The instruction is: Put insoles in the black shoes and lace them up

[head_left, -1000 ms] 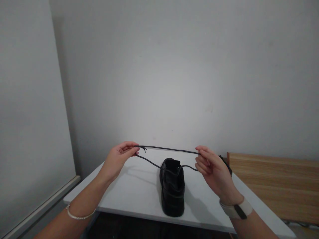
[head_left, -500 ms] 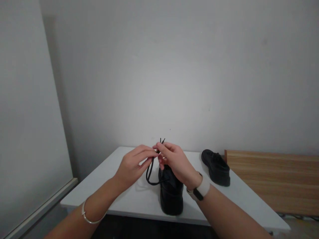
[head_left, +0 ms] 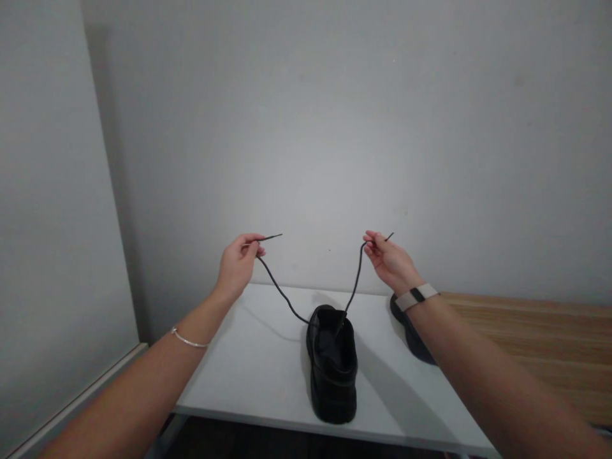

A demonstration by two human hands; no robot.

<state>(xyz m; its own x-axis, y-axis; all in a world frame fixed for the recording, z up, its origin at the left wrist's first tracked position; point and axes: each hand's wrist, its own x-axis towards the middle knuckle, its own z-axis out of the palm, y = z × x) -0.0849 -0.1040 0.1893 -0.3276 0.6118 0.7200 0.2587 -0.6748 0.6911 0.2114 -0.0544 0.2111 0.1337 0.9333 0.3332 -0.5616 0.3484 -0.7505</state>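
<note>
A black shoe stands on the white table with its heel toward me. Two ends of its black shoelace rise from it, one to each side. My left hand, raised above the table's left part, pinches one end near its tip, which points right. On the other side my right hand pinches the second end, its tip poking out past the fingers. Both lace ends hang slightly slack between hands and shoe. The shoe's toe and eyelets are mostly hidden behind its collar.
A second black shoe lies at the table's right, partly covered by my right forearm. Beyond the white table on the right is a wood-grain board. A grey wall rises behind, and a white panel stands at left.
My hands were together over the shoe, with the lace looped between them. Now they are wide apart and higher, each with one lace end.
</note>
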